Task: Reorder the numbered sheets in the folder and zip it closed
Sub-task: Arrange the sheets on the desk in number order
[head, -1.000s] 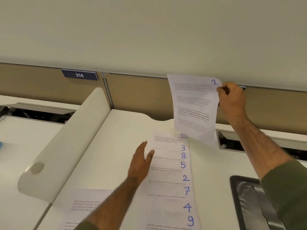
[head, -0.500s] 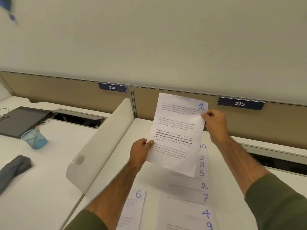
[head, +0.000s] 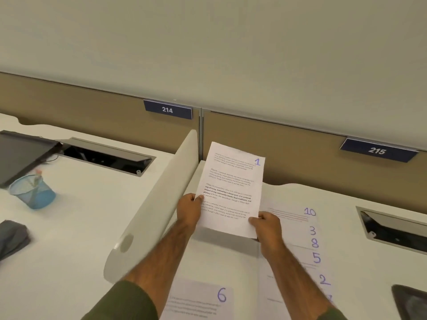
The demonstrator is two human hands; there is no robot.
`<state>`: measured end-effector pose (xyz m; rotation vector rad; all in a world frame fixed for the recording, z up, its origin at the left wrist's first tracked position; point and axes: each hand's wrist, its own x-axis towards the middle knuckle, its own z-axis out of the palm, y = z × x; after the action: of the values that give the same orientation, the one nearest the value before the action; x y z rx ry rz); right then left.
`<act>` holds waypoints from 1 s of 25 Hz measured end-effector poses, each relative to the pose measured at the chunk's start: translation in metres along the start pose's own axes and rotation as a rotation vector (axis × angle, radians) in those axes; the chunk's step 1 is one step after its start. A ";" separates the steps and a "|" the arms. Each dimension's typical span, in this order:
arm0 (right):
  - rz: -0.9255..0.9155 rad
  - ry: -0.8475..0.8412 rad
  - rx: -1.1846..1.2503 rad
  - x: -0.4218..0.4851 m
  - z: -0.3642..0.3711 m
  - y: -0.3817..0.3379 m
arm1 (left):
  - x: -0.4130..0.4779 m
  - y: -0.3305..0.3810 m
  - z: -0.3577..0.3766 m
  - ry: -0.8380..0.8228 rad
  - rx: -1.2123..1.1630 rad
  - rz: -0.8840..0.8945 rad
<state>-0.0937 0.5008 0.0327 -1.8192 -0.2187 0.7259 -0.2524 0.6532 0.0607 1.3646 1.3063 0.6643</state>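
Evidently sheet 1 (head: 233,181) is held upright just left of the fanned column of sheets (head: 314,243), left hand (head: 189,211) clamped on its left edge and right hand (head: 268,227) pinching its lower right corner, likely to keep it flat as first of the ordered pile.

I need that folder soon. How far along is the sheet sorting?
Done: the sheets are out on the desk, an overlapping column showing 10, 3, 8, 5, 2, with sheet 6 apart. In hand: left hand and right hand hold sheet 1. Left: order the rest, return them to the dark folder, zip it.
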 end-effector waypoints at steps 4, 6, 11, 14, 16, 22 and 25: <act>-0.018 0.073 -0.140 0.013 0.039 0.003 | 0.040 -0.017 -0.003 -0.031 0.129 0.016; -0.010 0.087 -0.178 0.022 0.049 0.004 | 0.052 -0.024 -0.002 -0.031 0.193 0.026; 0.021 0.099 -0.277 0.038 0.065 0.006 | 0.068 -0.033 -0.002 0.002 0.218 0.007; 0.034 0.086 -0.307 0.047 0.076 0.006 | 0.071 -0.041 -0.002 0.041 0.234 0.005; 0.051 0.084 -0.311 0.048 0.082 0.009 | 0.070 -0.044 -0.003 0.036 0.248 0.026; 0.088 0.072 -0.315 0.047 0.088 0.014 | 0.068 -0.049 0.002 0.048 0.490 0.149; 0.106 0.027 -0.307 0.049 0.088 0.020 | 0.059 -0.050 0.004 0.062 0.919 0.348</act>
<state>-0.1096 0.5868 -0.0211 -2.1446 -0.2271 0.7741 -0.2511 0.6971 -0.0031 2.3641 1.5089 0.3172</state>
